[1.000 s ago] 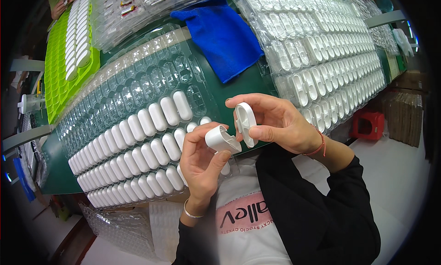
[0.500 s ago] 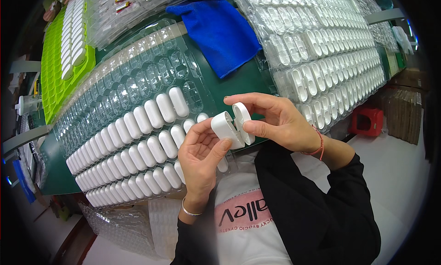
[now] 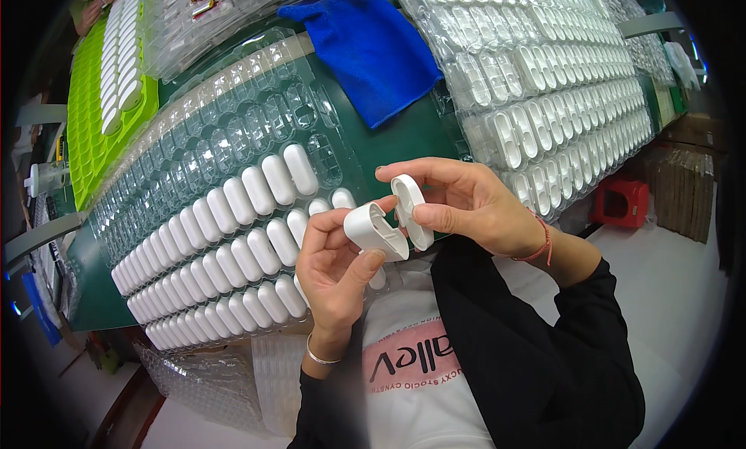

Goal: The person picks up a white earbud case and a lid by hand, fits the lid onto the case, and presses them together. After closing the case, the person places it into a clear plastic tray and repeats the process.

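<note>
In the middle of the view, my left hand [image 3: 332, 272] grips a hollow white plastic case body [image 3: 370, 230] between thumb and fingers, its open end tilted toward the right. My right hand [image 3: 480, 206] pinches a shallow oval white lid [image 3: 413, 209], its hollow side facing the body. The two parts sit close together; whether they touch I cannot tell. Just left of my hands, a clear blister tray [image 3: 225, 130] carries rows of rounded white cases [image 3: 241, 200], with bare pockets in its far rows.
A blue cloth [image 3: 369, 56] lies on the green tabletop [image 3: 373, 157]. Clear trays of open white shells [image 3: 552, 126] fill the right. A lime-green tray [image 3: 89, 107] with white parts stands far left, near another person's hand [image 3: 92, 15]. A red stool [image 3: 620, 202] is on the floor.
My left hand has shifted slightly left and turned the case body so its opening shows more. The gap to the lid has widened; my right hand has barely moved.
</note>
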Motion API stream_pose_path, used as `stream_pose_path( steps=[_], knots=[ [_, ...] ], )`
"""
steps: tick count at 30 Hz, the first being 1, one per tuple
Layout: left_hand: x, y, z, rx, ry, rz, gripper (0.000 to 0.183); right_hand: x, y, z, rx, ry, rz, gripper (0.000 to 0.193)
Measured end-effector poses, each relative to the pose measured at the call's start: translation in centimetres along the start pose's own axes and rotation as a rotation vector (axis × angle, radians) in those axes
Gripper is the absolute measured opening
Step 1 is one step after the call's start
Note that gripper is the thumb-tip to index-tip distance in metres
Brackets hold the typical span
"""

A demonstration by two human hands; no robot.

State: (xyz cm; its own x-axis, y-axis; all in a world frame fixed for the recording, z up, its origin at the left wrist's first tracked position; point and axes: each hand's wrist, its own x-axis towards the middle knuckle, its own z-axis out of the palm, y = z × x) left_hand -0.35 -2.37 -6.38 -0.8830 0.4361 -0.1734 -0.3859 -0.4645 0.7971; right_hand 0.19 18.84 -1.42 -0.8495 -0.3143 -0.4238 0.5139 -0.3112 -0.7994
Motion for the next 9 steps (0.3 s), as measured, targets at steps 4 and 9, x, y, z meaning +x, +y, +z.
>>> stream_pose_path(
  steps=[4, 9],
  knots=[
    [0.10, 0.26, 0.48, -0.057, 0.033, -0.013, 0.045, 0.07, 0.33, 0.03, -0.007, 0.013, -0.034, 0.049],
    [0.01, 0.24, -0.09, 0.014, 0.075, -0.106, 0.054, 0.03, 0.62, -0.23, -0.135, 0.033, -0.079, 0.050]
  ],
)
